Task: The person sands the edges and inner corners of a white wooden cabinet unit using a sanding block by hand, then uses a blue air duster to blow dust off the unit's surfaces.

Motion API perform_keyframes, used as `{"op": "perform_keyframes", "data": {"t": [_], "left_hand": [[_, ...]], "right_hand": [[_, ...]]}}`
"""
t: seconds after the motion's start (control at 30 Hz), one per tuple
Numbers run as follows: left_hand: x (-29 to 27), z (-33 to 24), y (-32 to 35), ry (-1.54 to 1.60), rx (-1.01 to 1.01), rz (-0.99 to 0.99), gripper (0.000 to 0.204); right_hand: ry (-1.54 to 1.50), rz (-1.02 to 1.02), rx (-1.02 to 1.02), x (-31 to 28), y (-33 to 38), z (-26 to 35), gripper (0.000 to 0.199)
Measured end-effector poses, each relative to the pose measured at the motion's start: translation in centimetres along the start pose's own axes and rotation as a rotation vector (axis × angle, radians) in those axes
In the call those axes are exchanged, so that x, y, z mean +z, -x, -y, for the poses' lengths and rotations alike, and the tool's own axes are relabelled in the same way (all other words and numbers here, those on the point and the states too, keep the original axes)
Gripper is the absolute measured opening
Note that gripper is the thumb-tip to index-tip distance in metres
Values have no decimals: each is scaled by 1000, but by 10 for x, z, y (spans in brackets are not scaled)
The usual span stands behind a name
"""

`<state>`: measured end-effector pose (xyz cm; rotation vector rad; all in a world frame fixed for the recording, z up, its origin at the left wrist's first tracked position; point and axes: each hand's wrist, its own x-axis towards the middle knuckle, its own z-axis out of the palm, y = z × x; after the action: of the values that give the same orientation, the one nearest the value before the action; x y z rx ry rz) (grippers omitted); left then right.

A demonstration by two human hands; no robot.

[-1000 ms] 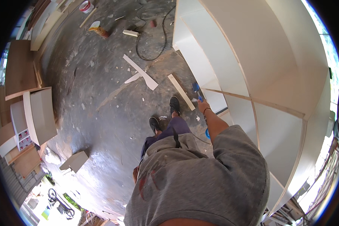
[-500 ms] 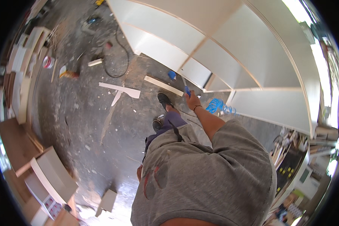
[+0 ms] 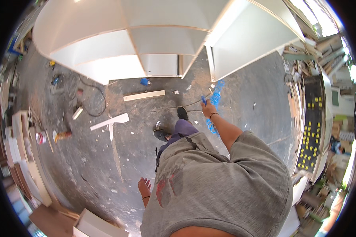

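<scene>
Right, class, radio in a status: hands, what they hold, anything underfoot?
Right hand grips a blue coiled hose. Left hand open, empty. White offcuts and a black cable on the floor ahead.

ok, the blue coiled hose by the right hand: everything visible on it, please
The blue coiled hose looks like thin bright-blue plastic tubing wound in springy loops. It runs from near the corner of the white cabinet down across the dusty floor to beside the right forearm, part stretched, part bunched. The right hand is closed on a small blue piece at its upper stretch; what that piece is cannot be told. Its far end is not visible.
</scene>
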<state>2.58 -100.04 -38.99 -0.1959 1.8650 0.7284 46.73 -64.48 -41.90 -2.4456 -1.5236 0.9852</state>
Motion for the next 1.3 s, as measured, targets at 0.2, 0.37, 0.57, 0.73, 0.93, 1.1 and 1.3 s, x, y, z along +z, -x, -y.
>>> {"op": "perform_keyframes", "data": {"t": [0.2, 0.37, 0.57, 0.73, 0.93, 1.1, 1.3], "left_hand": [[41, -21, 4, -69, 120, 88, 51], [90, -21, 27, -225, 149, 144, 50], [159, -9, 61, -284, 188, 129, 46], [217, 18, 67, -570, 427, 388, 36], [299, -25, 108, -930, 676, 358, 32], [385, -67, 156, -806, 560, 343, 33], [510, -124, 198, -962, 855, 574, 35]], "right_hand": [[-86, -126, 231, -53, 3, -50, 53], [-21, -124, 130, -104, -28, -104, 60], [-48, 644, 274, -172, -36, -145, 61], [-54, 301, 64, -144, -61, -231, 54], [-444, 525, 266, -205, -20, -292, 50], [-827, 492, 362, -222, 9, -384, 45], [44, 650, 415, -311, 22, -452, 47]]}}
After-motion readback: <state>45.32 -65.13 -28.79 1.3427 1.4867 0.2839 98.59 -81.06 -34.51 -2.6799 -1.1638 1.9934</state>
